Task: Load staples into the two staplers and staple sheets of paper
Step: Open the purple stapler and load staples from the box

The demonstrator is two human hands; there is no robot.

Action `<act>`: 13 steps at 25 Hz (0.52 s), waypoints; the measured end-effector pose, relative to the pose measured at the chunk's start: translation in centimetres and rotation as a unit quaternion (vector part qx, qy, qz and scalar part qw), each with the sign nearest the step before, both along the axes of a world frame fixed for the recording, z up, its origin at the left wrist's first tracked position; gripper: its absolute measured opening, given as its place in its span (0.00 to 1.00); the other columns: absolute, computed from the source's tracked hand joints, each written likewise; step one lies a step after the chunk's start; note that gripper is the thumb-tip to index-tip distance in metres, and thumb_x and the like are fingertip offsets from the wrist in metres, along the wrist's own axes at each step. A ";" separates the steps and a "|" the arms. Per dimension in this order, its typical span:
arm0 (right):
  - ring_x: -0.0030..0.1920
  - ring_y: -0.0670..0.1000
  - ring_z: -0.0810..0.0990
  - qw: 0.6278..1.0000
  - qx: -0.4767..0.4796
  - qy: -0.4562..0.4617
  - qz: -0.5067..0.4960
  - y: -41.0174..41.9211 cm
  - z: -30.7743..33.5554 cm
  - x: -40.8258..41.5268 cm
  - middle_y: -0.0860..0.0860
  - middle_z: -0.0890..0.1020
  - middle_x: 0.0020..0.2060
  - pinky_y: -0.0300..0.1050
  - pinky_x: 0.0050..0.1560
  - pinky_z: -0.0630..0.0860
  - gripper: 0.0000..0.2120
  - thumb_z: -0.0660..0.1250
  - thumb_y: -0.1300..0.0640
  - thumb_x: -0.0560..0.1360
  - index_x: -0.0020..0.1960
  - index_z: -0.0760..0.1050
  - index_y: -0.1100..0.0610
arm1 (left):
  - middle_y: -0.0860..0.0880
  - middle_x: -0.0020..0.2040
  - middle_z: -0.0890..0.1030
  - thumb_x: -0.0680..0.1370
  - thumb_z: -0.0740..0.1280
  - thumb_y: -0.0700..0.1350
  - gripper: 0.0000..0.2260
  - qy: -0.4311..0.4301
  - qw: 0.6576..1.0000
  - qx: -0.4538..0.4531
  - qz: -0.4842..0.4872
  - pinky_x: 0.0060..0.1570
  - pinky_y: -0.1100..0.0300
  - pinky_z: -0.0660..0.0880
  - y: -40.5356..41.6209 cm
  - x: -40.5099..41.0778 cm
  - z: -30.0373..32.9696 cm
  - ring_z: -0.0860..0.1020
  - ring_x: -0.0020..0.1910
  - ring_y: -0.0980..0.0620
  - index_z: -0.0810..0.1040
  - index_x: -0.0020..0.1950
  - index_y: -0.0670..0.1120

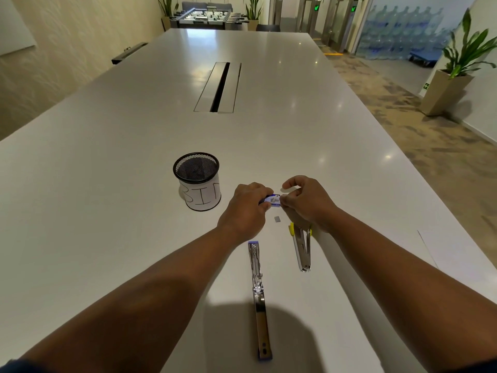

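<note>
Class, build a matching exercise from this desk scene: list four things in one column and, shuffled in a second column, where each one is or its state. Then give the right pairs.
Things
1. Staple box
2. Blue-ended stapler
3. Yellow-ended stapler
4. Mesh cup marked BIN

Places or states
A. Standing upright, left of the hands
B. Lying opened out flat, nearest the camera
C. Held between the left hand and right hand
D. Lying partly under the right wrist

Pairs: 1-C, 2-B, 3-D, 4-A

Long white table with central cable slot; foosball table beyond its far end, potted plant and patterned carpet right of it.
</note>
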State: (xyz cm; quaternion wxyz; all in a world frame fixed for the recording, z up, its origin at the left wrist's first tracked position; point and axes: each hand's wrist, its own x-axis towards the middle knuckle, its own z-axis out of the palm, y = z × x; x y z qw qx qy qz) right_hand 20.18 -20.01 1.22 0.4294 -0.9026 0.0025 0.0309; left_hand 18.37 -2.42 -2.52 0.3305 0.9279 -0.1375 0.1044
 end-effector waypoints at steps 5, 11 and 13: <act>0.49 0.55 0.83 1.000 0.011 0.004 0.006 -0.1 0.4 -0.6 0.52 0.83 0.49 0.53 0.49 0.83 0.08 0.72 0.59 0.74 0.51 0.79 0.51 | 0.47 0.60 0.81 0.83 0.64 0.46 0.13 0.001 1.000 0.002 -0.001 0.53 0.59 0.68 0.0 -0.1 0.1 0.72 0.58 0.50 0.80 0.67 0.46; 0.37 0.50 0.82 0.993 -0.008 0.053 0.107 -0.7 1.7 -1.9 0.51 0.85 0.37 0.55 0.44 0.83 0.06 0.75 0.60 0.64 0.40 0.83 0.54 | 0.48 0.60 0.81 0.82 0.65 0.43 0.13 -0.001 1.000 -0.009 -0.004 0.54 0.58 0.67 0.1 -0.2 0.1 0.71 0.59 0.48 0.79 0.67 0.46; 0.36 0.48 0.81 0.986 -0.043 0.078 0.138 -0.8 2.2 -2.1 0.53 0.86 0.40 0.54 0.45 0.84 0.10 0.78 0.60 0.63 0.43 0.84 0.53 | 0.48 0.61 0.80 0.82 0.65 0.43 0.14 0.000 1.000 -0.009 -0.005 0.54 0.58 0.68 0.1 -0.2 0.2 0.71 0.60 0.48 0.79 0.67 0.46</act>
